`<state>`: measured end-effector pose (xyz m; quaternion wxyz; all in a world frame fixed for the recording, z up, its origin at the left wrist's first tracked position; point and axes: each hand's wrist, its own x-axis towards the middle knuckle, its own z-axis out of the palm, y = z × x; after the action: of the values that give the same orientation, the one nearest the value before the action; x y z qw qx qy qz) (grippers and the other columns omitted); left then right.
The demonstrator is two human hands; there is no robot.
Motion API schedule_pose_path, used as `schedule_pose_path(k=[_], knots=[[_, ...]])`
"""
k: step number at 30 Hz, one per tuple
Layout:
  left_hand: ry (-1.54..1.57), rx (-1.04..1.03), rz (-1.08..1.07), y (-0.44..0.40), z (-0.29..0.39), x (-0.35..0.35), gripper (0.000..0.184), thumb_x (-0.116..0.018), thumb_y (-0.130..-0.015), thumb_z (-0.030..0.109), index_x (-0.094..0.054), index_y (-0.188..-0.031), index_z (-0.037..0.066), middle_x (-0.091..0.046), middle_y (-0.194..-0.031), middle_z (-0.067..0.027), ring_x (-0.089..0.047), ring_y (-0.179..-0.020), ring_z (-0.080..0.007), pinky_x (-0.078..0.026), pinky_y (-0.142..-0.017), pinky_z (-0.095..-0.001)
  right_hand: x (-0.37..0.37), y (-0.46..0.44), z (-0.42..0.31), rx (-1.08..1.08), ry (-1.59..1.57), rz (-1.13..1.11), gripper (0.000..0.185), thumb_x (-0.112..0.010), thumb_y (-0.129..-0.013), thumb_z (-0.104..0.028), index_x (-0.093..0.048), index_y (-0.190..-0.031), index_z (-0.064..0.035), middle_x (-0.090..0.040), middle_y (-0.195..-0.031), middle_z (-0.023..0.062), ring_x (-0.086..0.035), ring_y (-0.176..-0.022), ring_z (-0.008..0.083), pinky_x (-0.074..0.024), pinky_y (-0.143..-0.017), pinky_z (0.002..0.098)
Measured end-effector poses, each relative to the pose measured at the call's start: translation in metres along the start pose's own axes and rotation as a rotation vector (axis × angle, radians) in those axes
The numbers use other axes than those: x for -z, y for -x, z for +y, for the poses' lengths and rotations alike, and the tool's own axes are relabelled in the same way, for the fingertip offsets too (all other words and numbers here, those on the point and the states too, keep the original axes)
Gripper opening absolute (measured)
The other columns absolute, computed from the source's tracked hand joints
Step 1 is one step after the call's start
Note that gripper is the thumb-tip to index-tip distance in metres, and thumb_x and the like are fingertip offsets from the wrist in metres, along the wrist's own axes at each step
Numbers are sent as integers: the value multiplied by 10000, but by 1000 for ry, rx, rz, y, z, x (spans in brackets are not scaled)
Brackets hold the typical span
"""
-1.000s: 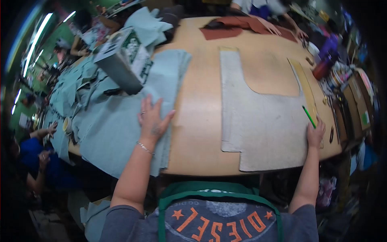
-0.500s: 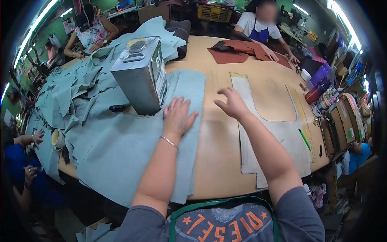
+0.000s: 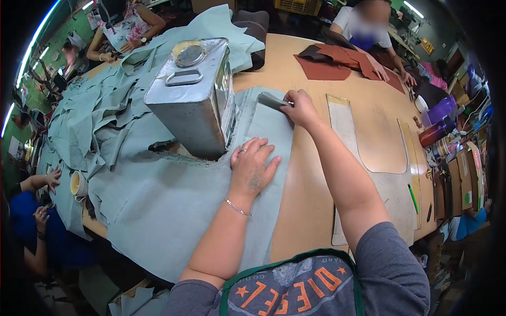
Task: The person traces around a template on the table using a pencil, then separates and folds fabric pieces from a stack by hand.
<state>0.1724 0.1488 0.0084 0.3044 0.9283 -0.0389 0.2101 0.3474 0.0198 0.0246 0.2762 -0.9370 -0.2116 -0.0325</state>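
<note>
Right hand [image 3: 301, 109] now at the blue sheet [image 3: 279, 131], far corner [image 3: 270, 100] newly upturned.

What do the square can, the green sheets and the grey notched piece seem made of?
Square can: metal, shiny but scuffed; its top reflects light.
Green sheets: perhaps leather or fabric, matte; soft folds, irregular edges.
Grey notched piece: possibly stiff board, dull; flat, crisply cut outline.

One can [image 3: 187, 100], one mug [image 3: 78, 185], one green pen [image 3: 412, 198] and one U-cut pattern [image 3: 396, 197] share one desk [image 3: 305, 210], with three co-workers [image 3: 126, 31] around it. Two bottles [image 3: 443, 109], one purple and one dark red, join one yellow crate [image 3: 298, 5]; the sheets [image 3: 153, 221] overlap too closely to be counted.
</note>
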Motion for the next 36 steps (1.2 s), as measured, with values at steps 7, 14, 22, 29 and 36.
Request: schedule_pose_path(k=[7,14,22,29,36], knots=[[740,128,-92,-5,17,18,411,-595,-769,386,-575,-925,6,-594,-871,-108,-555,-800,-179,-428,-716,-281,17,127,-40,298,-236,298,217,-569,-678,-10,-491,-879,-28,-547,-780,155,-535,-750,317,-437,-660,386],[972,399,-125,18,44,28,248,-533,-836,221,-555,-911,-14,-598,-798,-65,-523,-731,-116,-428,-670,-253,22,194,-66,563,-201,275,284,-672,-633,-62,-517,-866,-18,-527,-874,117,-501,-790,285,-429,-701,336],[1249,650,83,82,56,64,252,-593,-818,180,-557,-957,-27,-591,-885,-43,-531,-778,-101,-434,-684,-234,50,194,-78,492,-504,108,361,-743,-607,-248,-530,-808,-37,-539,-784,75,-502,-744,245,-403,-654,322],[1094,632,77,100,38,53,241,-642,-782,206,-581,-887,-3,-604,-816,-25,-530,-724,-82,-436,-626,-226,14,204,-89,-31,-785,-389,310,-721,-674,-225,-503,-760,-22,-523,-658,43,-479,-603,122,-409,-554,261],[985,506,-137,94,41,57,309,-668,-756,210,-563,-942,-12,-610,-842,-45,-547,-762,-90,-449,-673,-238,2,203,-69,-40,-872,-348,181,-622,-777,-143,-508,-775,-2,-512,-636,43,-456,-594,98,-405,-544,254]])
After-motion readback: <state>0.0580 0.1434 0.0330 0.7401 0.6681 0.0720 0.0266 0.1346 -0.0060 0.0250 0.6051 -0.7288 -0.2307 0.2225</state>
